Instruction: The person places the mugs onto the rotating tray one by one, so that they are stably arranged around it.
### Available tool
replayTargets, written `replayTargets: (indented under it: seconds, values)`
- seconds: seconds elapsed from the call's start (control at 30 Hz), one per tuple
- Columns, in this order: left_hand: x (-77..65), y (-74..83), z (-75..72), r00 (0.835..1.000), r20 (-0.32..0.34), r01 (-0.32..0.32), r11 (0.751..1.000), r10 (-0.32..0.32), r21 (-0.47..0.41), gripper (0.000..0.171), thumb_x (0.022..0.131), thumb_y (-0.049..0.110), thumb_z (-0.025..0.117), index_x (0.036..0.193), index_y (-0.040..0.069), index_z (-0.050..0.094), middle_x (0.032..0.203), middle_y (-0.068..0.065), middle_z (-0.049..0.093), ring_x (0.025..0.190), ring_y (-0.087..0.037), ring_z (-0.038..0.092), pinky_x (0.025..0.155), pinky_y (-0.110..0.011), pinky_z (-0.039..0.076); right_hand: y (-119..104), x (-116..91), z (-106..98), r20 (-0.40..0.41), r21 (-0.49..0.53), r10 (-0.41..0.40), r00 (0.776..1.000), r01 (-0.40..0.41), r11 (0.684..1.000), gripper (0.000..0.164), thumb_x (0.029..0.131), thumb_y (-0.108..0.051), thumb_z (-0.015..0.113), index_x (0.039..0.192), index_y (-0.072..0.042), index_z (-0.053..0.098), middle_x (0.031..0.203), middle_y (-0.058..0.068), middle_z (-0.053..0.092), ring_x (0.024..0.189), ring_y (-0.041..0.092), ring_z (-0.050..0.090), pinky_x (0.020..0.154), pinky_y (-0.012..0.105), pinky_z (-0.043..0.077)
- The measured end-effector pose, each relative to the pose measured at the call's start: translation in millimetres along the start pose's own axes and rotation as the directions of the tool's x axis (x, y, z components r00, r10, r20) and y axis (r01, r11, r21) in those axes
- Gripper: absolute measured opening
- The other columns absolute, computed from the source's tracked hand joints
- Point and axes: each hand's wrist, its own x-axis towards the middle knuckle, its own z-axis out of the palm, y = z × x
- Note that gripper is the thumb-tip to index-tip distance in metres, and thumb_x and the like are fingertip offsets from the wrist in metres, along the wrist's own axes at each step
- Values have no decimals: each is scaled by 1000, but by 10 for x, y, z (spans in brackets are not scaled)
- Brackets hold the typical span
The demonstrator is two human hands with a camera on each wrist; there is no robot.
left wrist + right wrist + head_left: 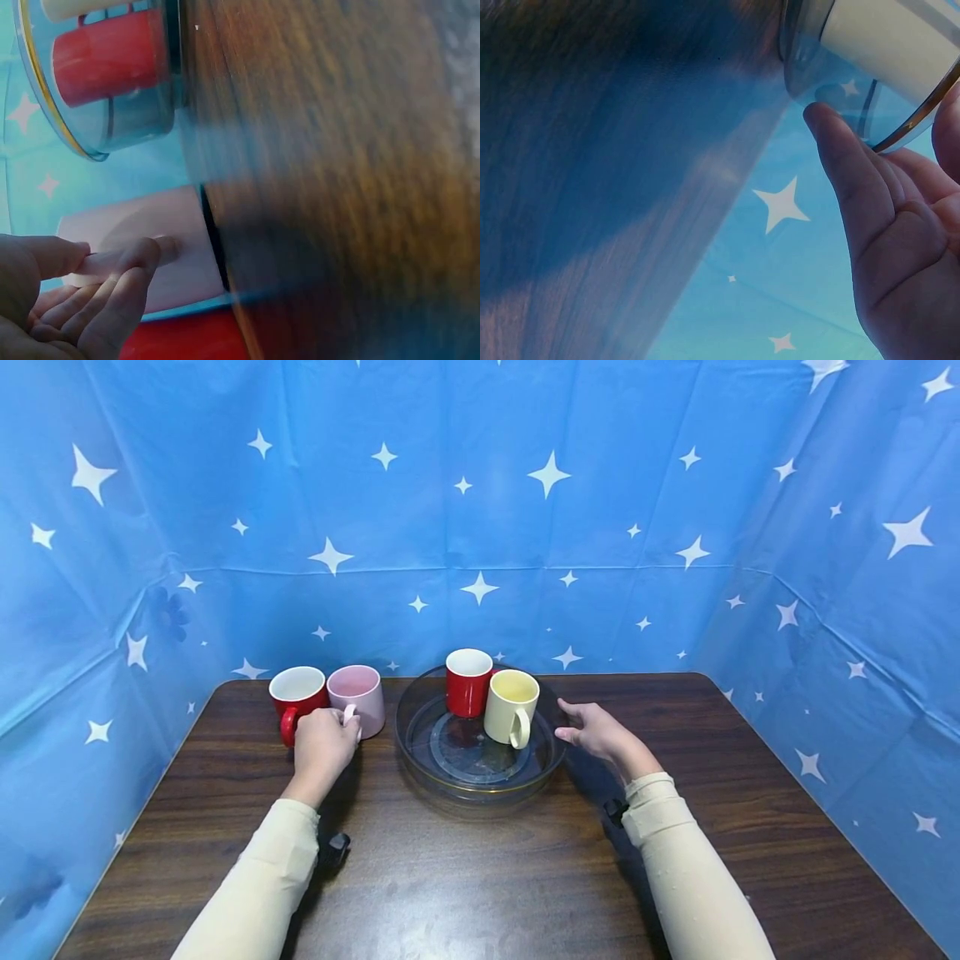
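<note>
My left hand [324, 747] pinches the handle of a pink mug [369, 710], which stands upright on the table. In the left wrist view, thumb and fingers close round that handle [166, 250]. Right beside it, on the left, is a red mug [298, 692] with a white inside, its handle toward me. My right hand [598, 731] is at the right side of a clear round glass dish [480, 792], fingers fairly straight along its wall and thumb by the gold rim [922, 112]. Inside the dish stand a second red mug [467, 689] and a pale yellow mug [504, 714], both upright.
The dark wooden table [480, 868] ends at the back against a blue curtain [480, 527] with white stars. More of the curtain runs along both sides. A black wrist strap piece [333, 852] shows under the left sleeve [255, 877].
</note>
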Motion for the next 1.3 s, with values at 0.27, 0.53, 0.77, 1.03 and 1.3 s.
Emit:
replayTargets:
  seconds: [0.27,0.53,0.77,1.03,1.3]
  values:
    - [-12,-2,-47,999,-18,-33,999,33,10,37,97,16,62,65,-2,69,52,-10,60,54,-29,54,51,-35,41,10,1,13,-7,31,5,1000,-4,1000,66,102,-9,59,158,3,26,158,29,31,143,42,37,110,51,42]
    - [-23,62,-115,998,-22,-52,998,52,28,39,98,16,62,62,1,64,50,-8,56,53,-28,51,54,-37,40,31,8,19,-6,42,9,1000,-8,999,66,102,-9,58,158,1,25,159,29,30,144,42,35,110,52,42]
    - [-18,82,-153,997,-26,-65,998,66,25,36,98,15,63,65,0,68,51,-6,57,54,-27,51,56,-37,40,20,11,20,-7,80,24,1000,-23,997,67,102,-10,58,159,0,24,159,29,29,145,42,35,111,52,41]
    - [-18,103,-191,996,-39,-82,996,83,17,34,98,14,65,68,1,72,51,-4,58,54,-25,52,53,-33,38,6,11,18,-13,68,33,999,-32,997,66,102,-11,58,159,-2,25,159,28,30,143,41,38,110,51,42]
    - [-24,187,-239,996,-47,-71,997,72,15,31,98,15,66,72,0,75,53,-6,61,55,-25,53,53,-32,40,12,9,11,-13,69,43,999,-42,997,67,102,-12,60,159,-3,26,159,27,31,143,42,38,110,52,42]
